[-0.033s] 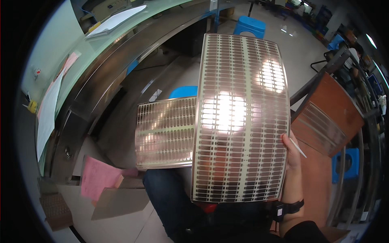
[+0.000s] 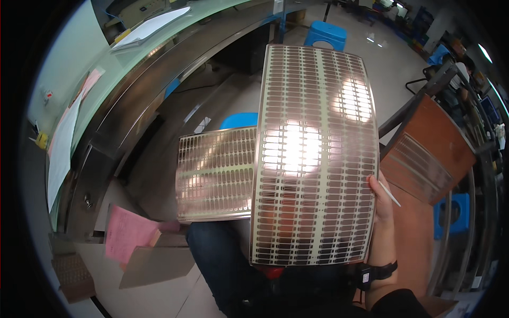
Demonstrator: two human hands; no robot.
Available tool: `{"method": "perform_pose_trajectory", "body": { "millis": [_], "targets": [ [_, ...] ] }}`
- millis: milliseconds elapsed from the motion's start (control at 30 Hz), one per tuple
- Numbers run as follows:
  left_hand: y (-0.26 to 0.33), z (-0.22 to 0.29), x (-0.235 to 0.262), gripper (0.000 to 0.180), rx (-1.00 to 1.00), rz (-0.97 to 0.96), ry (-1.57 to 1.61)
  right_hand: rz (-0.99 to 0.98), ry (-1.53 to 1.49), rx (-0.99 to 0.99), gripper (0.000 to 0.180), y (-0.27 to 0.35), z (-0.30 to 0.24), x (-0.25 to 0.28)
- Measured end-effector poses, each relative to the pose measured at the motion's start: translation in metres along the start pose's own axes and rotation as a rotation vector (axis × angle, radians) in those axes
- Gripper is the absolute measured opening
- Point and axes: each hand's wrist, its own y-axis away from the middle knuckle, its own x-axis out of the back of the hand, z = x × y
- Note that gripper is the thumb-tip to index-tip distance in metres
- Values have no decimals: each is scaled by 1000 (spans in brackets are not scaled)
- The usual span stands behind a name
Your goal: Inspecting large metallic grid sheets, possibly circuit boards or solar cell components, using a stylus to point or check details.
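Observation:
A large circuit board panel (image 2: 339, 159), copper-coloured with rows of small repeated outlines and pale green strips, stands tilted up before me. Bright light reflects off its middle and upper right. My right hand (image 2: 383, 201) grips its right edge, thumb on the front face and the other fingers hidden behind. A thin white stick (image 2: 389, 194) juts out from the same hand. Behind the large panel's left edge is a second, similar panel (image 2: 214, 175), partly covered, above my left thigh. My left hand does not show.
A pink sheet (image 2: 130, 233) and a grey-brown board (image 2: 156, 266) are at lower left. A metal-edged bench (image 2: 114, 119) curves along the left. To the right, a brown board (image 2: 413, 135) leans on a rack. Blue stools (image 2: 326, 35) stand beyond; a person (image 2: 462, 77) sits far right.

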Motion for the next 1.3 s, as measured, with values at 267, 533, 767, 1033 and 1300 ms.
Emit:
{"method": "perform_pose_trajectory", "body": {
  "millis": [267, 533, 767, 1033, 1300],
  "targets": [
    [-3, 12, 5, 32, 9, -54, -35, 41, -15, 1, 44, 3, -1, 3],
    [-2, 21, 5, 31, 25, -102, -63, 30, -86, 5, 44, 5, -2, 3],
    [-2, 26, 3, 30, 29, -131, -79, 46, -68, -4, 41, 8, -1, 4],
    [-3, 31, 4, 30, 31, -167, -96, 60, -68, 19, 44, 11, -2, 1],
    [-15, 42, 7, 30, 31, -232, -133, 75, -99, 20, 42, 13, -2, 0]
  ]
}}
